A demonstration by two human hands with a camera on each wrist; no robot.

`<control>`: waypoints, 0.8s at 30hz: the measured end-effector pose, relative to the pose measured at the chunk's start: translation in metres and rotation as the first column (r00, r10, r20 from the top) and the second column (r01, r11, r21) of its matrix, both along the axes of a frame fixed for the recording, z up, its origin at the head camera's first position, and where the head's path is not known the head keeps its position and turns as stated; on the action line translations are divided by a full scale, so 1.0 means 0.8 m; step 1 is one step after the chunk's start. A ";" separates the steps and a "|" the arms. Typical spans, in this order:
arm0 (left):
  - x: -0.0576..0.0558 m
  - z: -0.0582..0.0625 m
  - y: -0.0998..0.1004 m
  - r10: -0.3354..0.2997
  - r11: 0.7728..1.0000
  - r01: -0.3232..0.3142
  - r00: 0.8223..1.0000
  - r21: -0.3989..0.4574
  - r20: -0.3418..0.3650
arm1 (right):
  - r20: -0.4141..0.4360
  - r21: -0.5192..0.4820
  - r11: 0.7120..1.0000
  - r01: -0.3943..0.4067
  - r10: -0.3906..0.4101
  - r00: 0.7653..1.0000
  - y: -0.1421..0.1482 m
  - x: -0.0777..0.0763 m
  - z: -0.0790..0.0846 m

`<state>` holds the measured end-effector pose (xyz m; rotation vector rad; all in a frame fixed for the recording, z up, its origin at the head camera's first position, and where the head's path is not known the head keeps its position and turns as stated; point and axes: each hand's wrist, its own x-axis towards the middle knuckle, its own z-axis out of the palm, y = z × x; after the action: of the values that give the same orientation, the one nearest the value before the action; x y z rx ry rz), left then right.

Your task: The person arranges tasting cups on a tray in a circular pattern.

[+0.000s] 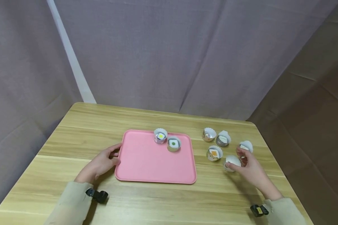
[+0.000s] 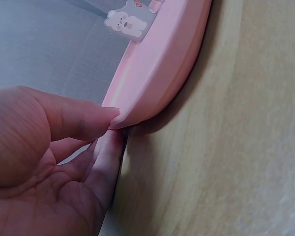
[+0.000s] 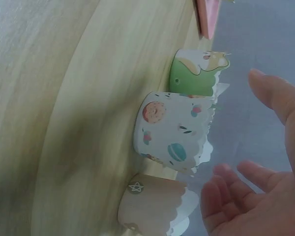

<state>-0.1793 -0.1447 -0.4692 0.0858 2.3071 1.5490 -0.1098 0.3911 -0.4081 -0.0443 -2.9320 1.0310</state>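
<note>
At the left edge of the pink tray [image 1: 146,167] my left hand [image 1: 101,164] pinches the rim, thumb on top and a finger underneath. Two paper baking cups stand at the tray's back right, one cup [image 1: 156,140] holding a white block marked yellow, the other cup [image 1: 173,148] one marked green. My right hand [image 1: 252,170] hovers beside a white paper cup [image 3: 169,128] printed with doughnuts, thumb and fingers spread apart around its rim. In the right wrist view the thumb and fingertips stay clear of that cup.
Right of the tray stand more paper cups: a cup with an orange-marked block [image 1: 214,153], two cups behind it, one a grey cup [image 1: 222,142], and a tan cup [image 3: 150,204] beyond my right fingers. The wooden table [image 1: 146,203] meets grey curtains [image 1: 157,62] at the back.
</note>
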 end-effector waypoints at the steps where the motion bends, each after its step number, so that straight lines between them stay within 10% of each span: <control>1: 0.000 0.000 0.000 -0.001 1.000 0.001 1.000 0.002 -0.003 | 0.006 0.004 1.000 -0.003 0.003 1.000 0.000 -0.001 -0.001; 24: 0.000 0.002 0.001 0.006 1.000 -0.006 1.000 -0.005 -0.008 | -0.042 0.088 0.995 -0.039 0.043 0.998 -0.007 0.000 -0.020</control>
<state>-0.1794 -0.1438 -0.4677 0.0837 2.3193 1.5477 -0.1095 0.3852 -0.4245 0.0400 -2.9456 0.8960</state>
